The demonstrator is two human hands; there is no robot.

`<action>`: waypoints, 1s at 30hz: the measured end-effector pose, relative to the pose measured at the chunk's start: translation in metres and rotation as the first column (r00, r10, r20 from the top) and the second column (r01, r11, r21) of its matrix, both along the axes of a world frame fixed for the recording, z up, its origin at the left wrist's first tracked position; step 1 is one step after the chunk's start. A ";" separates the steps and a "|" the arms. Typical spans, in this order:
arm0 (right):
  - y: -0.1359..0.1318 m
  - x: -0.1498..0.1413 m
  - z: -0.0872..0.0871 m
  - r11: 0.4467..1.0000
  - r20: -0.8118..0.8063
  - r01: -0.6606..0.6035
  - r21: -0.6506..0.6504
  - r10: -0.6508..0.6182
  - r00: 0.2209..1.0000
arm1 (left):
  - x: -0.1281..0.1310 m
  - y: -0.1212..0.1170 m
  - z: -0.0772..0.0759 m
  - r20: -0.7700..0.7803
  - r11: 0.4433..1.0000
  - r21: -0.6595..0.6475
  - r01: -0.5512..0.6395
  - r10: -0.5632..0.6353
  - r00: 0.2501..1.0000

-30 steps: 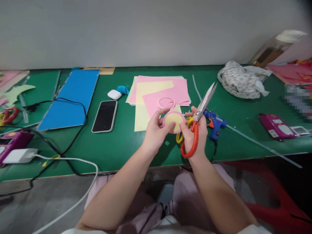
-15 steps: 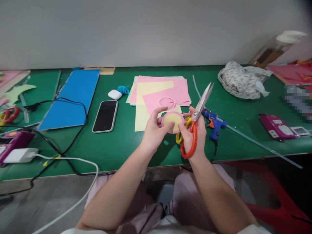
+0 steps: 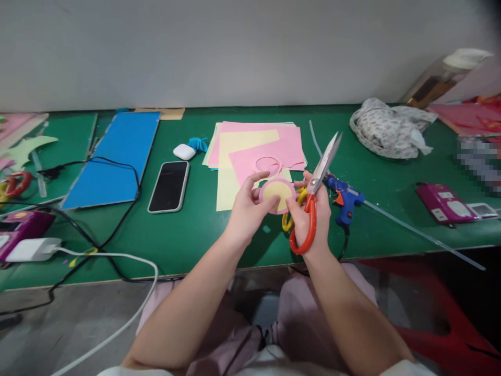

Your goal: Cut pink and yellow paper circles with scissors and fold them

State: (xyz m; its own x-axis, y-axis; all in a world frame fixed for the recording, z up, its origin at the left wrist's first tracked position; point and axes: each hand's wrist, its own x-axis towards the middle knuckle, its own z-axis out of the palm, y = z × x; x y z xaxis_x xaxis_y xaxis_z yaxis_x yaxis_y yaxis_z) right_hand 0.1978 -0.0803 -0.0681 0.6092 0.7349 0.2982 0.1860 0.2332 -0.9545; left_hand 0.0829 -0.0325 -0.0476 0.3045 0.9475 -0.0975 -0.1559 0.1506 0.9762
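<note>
Between both hands is a paper circle (image 3: 277,192), a yellow disc with a pink border around it. My left hand (image 3: 251,205) pinches its left side, thumb on the yellow face. My right hand (image 3: 318,218) presses a thumb at the circle's right edge and also carries scissors (image 3: 312,202) with one red and one yellow handle. The scissor blades point up and away, nearly closed. Just beyond the hands lie pink paper sheets (image 3: 287,143) and yellow paper (image 3: 227,177), with a cut-out pink ring (image 3: 256,165) on top.
A blue glue gun (image 3: 346,198) with a long glue stick lies right of my hands. A phone (image 3: 169,186), a white case (image 3: 184,152) and a blue board (image 3: 115,162) are at left, with cables crossing the table (image 3: 188,250). A patterned cloth (image 3: 387,128) sits at back right.
</note>
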 end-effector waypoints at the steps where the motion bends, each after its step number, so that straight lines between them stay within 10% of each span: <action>1: 0.000 0.000 0.000 1.000 0.002 -0.001 0.000 0.001 1.000 | 0.000 0.000 0.000 0.000 1.000 0.000 -0.001 0.001 1.000; 22: -0.001 0.001 0.003 0.999 -0.031 -0.036 -0.020 0.035 0.999 | -0.002 0.001 0.001 -0.038 0.999 0.029 0.022 -0.021 0.999; 30: -0.001 0.013 0.006 0.976 -0.012 -0.208 -0.070 0.207 0.978 | -0.011 0.003 0.005 -0.223 0.947 0.109 0.303 -0.274 0.936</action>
